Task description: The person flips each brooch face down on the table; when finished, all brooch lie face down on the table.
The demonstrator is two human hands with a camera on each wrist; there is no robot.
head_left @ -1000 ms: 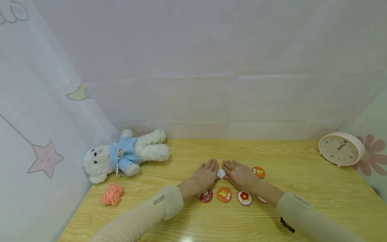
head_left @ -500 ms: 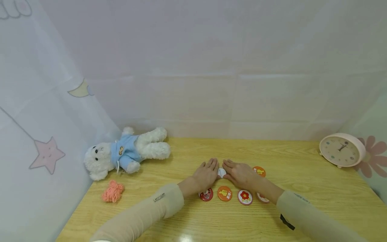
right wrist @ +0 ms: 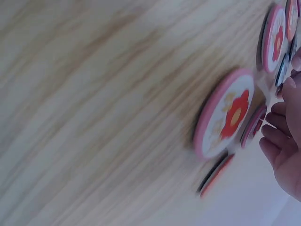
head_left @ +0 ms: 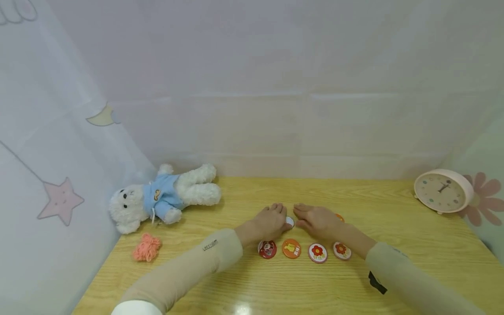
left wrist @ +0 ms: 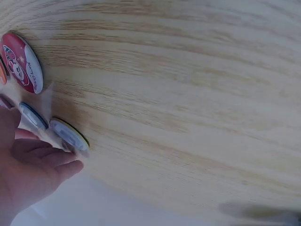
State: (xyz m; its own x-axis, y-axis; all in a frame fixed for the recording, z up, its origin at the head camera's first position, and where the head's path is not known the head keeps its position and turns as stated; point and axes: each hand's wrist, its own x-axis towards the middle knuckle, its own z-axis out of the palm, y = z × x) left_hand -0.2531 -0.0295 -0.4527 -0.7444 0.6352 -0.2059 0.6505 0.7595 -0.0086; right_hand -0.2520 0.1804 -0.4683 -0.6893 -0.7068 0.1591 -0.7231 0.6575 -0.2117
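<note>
Both hands lie low over a group of round badges on the wooden table. My left hand (head_left: 271, 222) has its fingers extended; in the left wrist view its fingertips are right at a yellow-rimmed badge (left wrist: 69, 133), beside a blue-rimmed one (left wrist: 33, 115). A white badge (head_left: 290, 222) shows between the hands, the left thumb at its edge. My right hand (head_left: 318, 221) reaches in from the other side with loosely bent fingers, near a dark-pink-rimmed badge (right wrist: 254, 125). Its forearm passes close to a flower badge (head_left: 341, 250). The palms hide part of the back row.
The front row also has a red cartoon badge (head_left: 267, 249), an orange thumbs-up badge (head_left: 291, 248) and another flower badge (head_left: 317, 253). An orange badge (head_left: 340, 217) peeks out behind the right hand. A plush toy (head_left: 165, 197), pink yarn (head_left: 147, 247) and a clock (head_left: 442, 191) stand farther out.
The right hand has shifted slightly right, widening the gap between the hands. The left thumb now covers more of the white badge, and the right-hand flower badge shows more fully.
</note>
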